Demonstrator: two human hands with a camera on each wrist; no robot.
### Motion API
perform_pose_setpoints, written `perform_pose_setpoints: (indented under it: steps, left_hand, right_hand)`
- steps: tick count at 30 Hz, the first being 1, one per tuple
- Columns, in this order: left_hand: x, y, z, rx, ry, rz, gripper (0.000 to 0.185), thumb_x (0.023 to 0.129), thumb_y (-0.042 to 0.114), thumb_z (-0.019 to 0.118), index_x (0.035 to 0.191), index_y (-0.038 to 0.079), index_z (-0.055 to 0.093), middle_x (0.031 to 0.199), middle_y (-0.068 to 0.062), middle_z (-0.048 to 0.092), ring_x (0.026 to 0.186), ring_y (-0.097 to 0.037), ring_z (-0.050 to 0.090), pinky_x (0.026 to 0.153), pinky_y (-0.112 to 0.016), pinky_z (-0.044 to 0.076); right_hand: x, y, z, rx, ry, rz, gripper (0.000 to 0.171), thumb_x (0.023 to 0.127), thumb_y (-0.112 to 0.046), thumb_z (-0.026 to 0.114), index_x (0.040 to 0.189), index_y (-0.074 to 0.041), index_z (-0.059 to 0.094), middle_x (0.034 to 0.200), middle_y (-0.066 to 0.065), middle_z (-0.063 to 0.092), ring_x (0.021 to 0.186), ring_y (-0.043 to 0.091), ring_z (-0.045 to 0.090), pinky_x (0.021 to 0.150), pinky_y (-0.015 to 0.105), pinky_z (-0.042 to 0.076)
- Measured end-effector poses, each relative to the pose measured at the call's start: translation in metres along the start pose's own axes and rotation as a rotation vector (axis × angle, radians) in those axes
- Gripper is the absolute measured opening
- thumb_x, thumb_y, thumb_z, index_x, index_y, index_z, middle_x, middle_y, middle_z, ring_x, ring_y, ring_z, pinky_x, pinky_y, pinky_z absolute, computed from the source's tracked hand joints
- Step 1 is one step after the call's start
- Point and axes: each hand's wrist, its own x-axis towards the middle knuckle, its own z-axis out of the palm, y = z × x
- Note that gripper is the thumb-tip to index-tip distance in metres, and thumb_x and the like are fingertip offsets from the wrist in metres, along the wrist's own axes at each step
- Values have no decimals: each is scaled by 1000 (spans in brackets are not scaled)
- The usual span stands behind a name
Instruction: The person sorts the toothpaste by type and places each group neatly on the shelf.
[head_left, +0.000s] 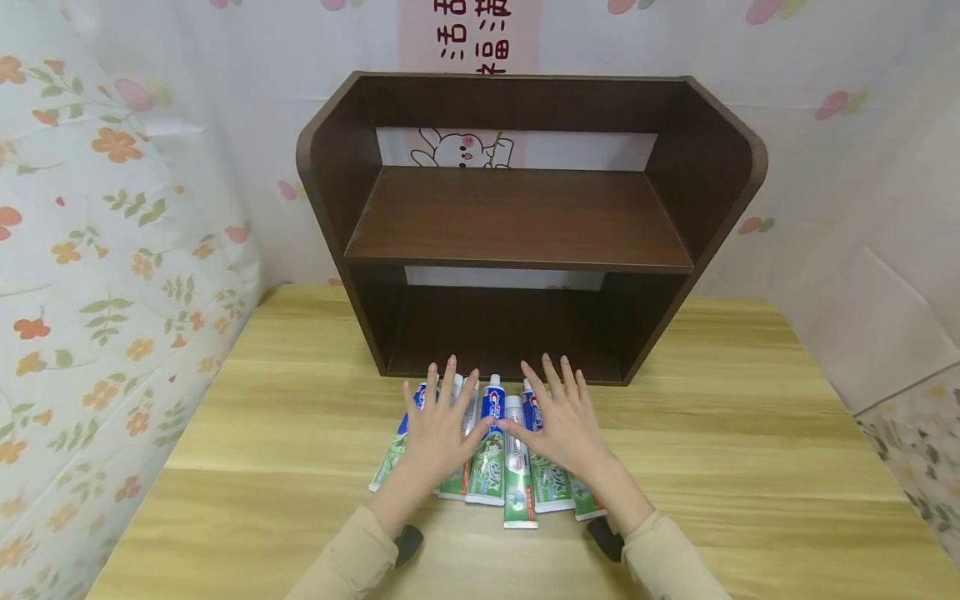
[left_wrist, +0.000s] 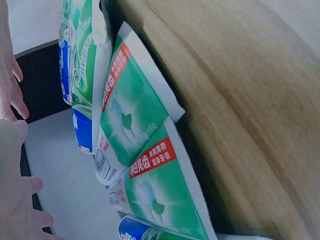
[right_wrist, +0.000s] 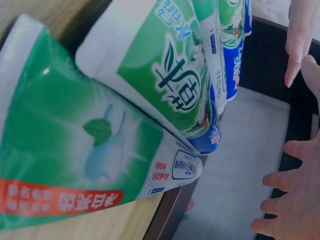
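Note:
Several toothpaste tubes point(head_left: 491, 454), green, white and blue, lie side by side on the wooden table point(head_left: 712, 467), caps pointing at the shelf unit. My left hand point(head_left: 438, 429) is spread flat over the left tubes. My right hand point(head_left: 562, 425) is spread flat over the right ones. The fingers of both are straight and splayed and grip nothing. In the left wrist view the tubes point(left_wrist: 130, 120) fill the middle and my left hand point(left_wrist: 12, 200) shows at the left edge, apart from them. In the right wrist view the tubes point(right_wrist: 165, 75) lie close, with my right hand point(right_wrist: 295, 210) off to the right.
A dark brown wooden shelf unit point(head_left: 517, 217) with two bare levels stands at the back of the table, just beyond the tube caps. Flower-patterned sheets hang on the left, behind and on the right. Bare tabletop lies on both sides of the tubes.

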Motion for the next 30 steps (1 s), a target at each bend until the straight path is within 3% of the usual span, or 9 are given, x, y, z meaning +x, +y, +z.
perform_pose_setpoints:
  steps: [6, 16, 22, 30]
  left_hand:
    - [-1, -2, 0, -35, -3, 12, 67, 88, 56, 40, 144, 21, 29, 152, -14, 18, 139, -40, 17, 106, -67, 15]
    - [5, -4, -2, -93, -52, 17, 66, 89, 56, 40, 141, 18, 34, 150, -13, 25, 138, -38, 22, 109, -62, 19]
    - [11, -9, -16, -162, -151, -10, 60, 89, 54, 43, 133, 14, 48, 144, -16, 37, 134, -39, 31, 107, -62, 23]
    - [17, -23, -24, -203, -328, -34, 61, 90, 54, 40, 136, 15, 44, 147, -16, 31, 135, -41, 26, 108, -65, 17]
  right_hand:
    - [1, -1, 1, 1, 2, -2, 87, 74, -63, 58, 143, -17, 30, 148, 20, 26, 138, 43, 14, 111, 60, 16]
    - [4, -1, -3, 76, 6, 20, 81, 76, -56, 62, 137, -9, 39, 138, 20, 42, 131, 42, 32, 103, 62, 30]
    - [9, 2, -12, 92, -67, 20, 71, 79, -53, 61, 129, -5, 49, 126, 19, 54, 120, 40, 48, 97, 60, 39]
    - [15, 11, -20, 85, -206, 39, 70, 81, -56, 56, 130, -7, 50, 129, 18, 53, 118, 42, 48, 93, 63, 40]
